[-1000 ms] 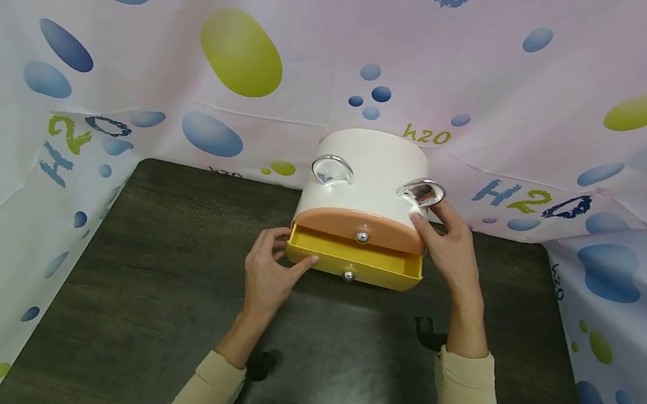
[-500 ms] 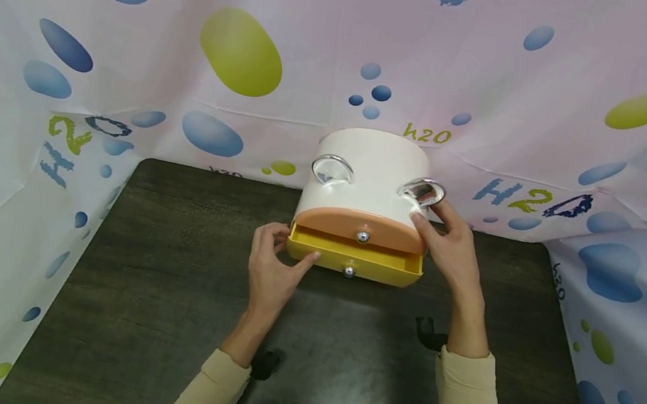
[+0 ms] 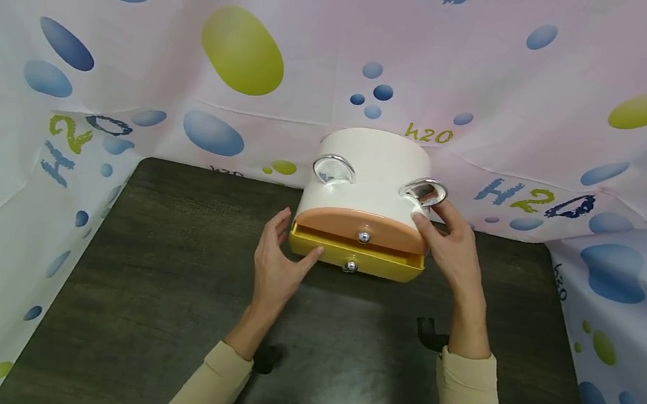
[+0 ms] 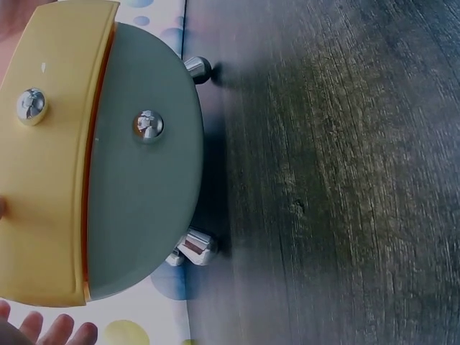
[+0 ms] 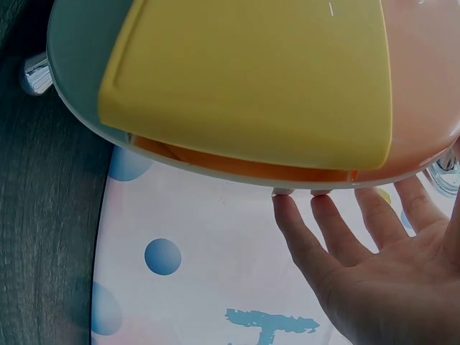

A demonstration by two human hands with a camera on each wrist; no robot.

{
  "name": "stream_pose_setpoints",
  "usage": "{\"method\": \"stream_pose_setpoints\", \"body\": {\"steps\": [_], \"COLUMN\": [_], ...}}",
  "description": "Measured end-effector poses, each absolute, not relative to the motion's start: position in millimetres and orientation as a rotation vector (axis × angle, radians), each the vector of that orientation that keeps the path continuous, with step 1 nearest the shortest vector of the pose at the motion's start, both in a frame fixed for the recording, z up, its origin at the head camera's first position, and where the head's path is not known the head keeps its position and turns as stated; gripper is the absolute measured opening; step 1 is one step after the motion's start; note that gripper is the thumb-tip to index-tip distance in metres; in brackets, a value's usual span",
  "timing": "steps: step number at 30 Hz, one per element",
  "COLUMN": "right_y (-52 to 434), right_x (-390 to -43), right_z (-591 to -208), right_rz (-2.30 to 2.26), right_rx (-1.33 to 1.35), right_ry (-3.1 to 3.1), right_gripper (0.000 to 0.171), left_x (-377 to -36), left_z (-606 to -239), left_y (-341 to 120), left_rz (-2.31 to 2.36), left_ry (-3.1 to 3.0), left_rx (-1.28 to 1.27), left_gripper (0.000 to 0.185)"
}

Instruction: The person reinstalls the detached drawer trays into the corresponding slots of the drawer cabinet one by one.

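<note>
A small white drawer cabinet (image 3: 372, 164) stands at the back of the dark table (image 3: 152, 287). Its orange top drawer (image 3: 352, 225) is closed. The yellow drawer (image 3: 380, 264) below it sticks out a short way. My left hand (image 3: 277, 262) is at the drawer's left front corner, thumb pressed on the yellow front, fingers straight. My right hand (image 3: 451, 250) rests flat against the cabinet's right side, just under a chrome loop (image 3: 424, 191). In the left wrist view the yellow drawer (image 4: 50, 180) overhangs a grey-green bottom drawer (image 4: 144, 208). The right wrist view shows the right hand (image 5: 381, 280) with fingers spread beside the yellow drawer (image 5: 259, 79).
A bubble-print curtain (image 3: 129, 52) walls in the table at the back and both sides. A second chrome loop (image 3: 332, 169) sits on the cabinet's left top. The cabinet stands on short metal feet (image 4: 194, 248). Bare tabletop lies in front of the cabinet.
The yellow drawer has slid back into the cabinet, and less of its inside shows. My left hand followed it forward. The right hand stayed put.
</note>
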State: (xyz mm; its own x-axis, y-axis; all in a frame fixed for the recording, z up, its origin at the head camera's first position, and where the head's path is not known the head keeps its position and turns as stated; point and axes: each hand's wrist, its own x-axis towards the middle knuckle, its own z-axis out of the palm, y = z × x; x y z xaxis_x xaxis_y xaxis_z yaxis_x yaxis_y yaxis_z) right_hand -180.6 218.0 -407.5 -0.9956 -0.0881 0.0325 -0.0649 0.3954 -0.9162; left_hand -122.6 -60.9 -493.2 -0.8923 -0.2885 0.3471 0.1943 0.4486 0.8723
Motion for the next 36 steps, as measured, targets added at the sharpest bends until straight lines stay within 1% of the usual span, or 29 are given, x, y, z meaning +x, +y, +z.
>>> {"method": "stream_pose_setpoints", "body": {"steps": [9,27,36], "right_y": [216.5,217.9,206.8], "right_x": [-180.5,-179.7,-167.5], "right_z": [-405.3,-406.0,-377.8], "right_rz": [-1.710,-1.714,-1.699], "right_rx": [-0.151,-0.141,-0.142], "right_ry": [2.603,2.596,2.587], "right_gripper": [0.058,0.059,0.057], "left_x": [-127.7,-136.9,-138.6], "left_z": [-492.9,-495.6,-495.3], "left_y": [-62.2,-55.8,-55.1], "left_rz": [-1.392,-1.320,-1.325], "left_ry": [-2.280,-2.325,-2.341], "left_rx": [0.078,0.119,0.143], "left_gripper": [0.080,0.081,0.081]}}
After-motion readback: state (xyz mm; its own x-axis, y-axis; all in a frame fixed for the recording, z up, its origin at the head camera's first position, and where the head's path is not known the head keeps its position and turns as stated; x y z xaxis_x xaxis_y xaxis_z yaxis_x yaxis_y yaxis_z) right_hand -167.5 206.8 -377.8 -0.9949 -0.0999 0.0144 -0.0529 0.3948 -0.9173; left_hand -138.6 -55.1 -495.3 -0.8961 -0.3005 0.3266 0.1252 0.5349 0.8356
